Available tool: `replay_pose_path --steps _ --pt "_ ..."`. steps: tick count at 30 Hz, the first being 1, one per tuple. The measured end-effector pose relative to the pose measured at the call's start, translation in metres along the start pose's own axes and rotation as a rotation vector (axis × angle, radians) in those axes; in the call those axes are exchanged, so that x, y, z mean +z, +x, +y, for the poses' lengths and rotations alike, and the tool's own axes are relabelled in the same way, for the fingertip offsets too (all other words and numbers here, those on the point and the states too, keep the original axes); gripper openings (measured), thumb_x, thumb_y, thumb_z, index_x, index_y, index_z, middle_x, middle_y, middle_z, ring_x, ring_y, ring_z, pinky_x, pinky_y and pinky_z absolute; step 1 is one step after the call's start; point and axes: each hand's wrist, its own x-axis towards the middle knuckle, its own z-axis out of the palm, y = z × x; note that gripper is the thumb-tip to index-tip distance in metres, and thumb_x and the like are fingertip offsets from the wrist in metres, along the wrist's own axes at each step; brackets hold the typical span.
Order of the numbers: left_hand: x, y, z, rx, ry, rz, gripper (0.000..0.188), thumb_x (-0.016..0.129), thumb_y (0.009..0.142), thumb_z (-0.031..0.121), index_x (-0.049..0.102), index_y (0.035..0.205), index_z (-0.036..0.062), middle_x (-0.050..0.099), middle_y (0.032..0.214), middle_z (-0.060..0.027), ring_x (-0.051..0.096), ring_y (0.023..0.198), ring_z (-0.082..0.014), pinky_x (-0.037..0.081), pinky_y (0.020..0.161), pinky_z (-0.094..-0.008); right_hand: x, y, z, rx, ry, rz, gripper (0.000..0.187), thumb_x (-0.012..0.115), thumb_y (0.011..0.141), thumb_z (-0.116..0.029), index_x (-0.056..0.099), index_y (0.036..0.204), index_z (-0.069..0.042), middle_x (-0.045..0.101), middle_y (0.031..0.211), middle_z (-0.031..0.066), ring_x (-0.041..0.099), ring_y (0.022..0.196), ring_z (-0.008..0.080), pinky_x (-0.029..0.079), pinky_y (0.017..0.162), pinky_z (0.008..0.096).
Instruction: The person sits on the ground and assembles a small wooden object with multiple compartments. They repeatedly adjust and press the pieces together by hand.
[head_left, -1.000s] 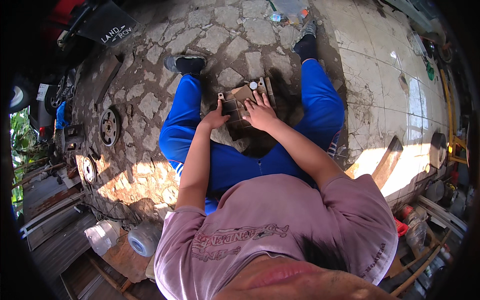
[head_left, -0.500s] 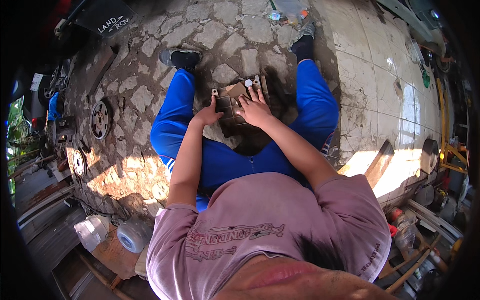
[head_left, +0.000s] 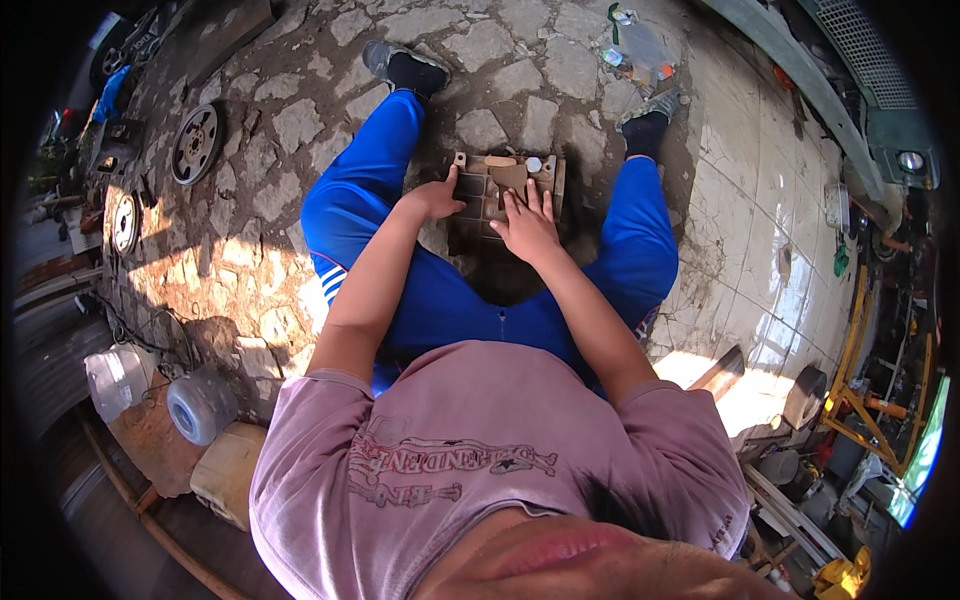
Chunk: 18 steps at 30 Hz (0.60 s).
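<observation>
A brown, box-like block (head_left: 474,226) with a grid of ribs or shallow compartments stands on the ground between my legs. It has a white round cap (head_left: 534,164) near its far edge and a holed lug at its far left corner. My left hand (head_left: 436,199) grips its left edge, index finger stretched along the side and thumb over the top. My right hand (head_left: 530,228) lies on top with fingers spread, fingertips pressing a flat brown piece (head_left: 510,177) like cardboard or sandpaper. Its exact material cannot be made out. A tan strip (head_left: 500,161) lies beside the cap.
Uneven stone paving (head_left: 297,125) lies to the left, pale cracked tiles (head_left: 745,210) to the right. A wheel (head_left: 197,144) rests at left, a clear plastic bag (head_left: 645,45) at the far right. Plastic jugs (head_left: 201,407) stand lower left; a yellow metal frame (head_left: 850,370) is at right.
The view has shifted, so the block and both hands appear farther right. My left hand stays at the block's left edge. My right hand stays on the brown piece.
</observation>
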Motion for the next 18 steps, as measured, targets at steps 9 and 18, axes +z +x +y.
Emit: replay_pose_path --steps 9,18 --pt "-0.001 -0.005 0.003 0.008 -0.002 0.004 0.107 0.062 0.100 0.046 -0.005 0.169 -0.0006 0.067 0.130 -0.0358 0.065 0.124 -0.0464 0.050 0.108 -0.0484 0.003 0.001 0.003 -0.015 -0.008 0.014 0.077 0.049 0.108 -0.056 0.038 0.164 -0.005 0.042 0.170 0.0078 0.011 0.165 0.0390 0.008 0.132 0.0591" --pt "-0.007 -0.008 0.007 -0.004 -0.011 0.006 0.106 0.062 0.100 0.045 -0.006 0.169 -0.0011 0.067 0.131 -0.0349 0.066 0.124 -0.0463 0.050 0.108 -0.0486 0.001 0.008 0.007 -0.028 -0.025 0.046 0.076 0.050 0.108 -0.055 0.039 0.163 -0.004 0.041 0.170 0.0079 0.013 0.164 0.0396 0.008 0.131 0.0609"
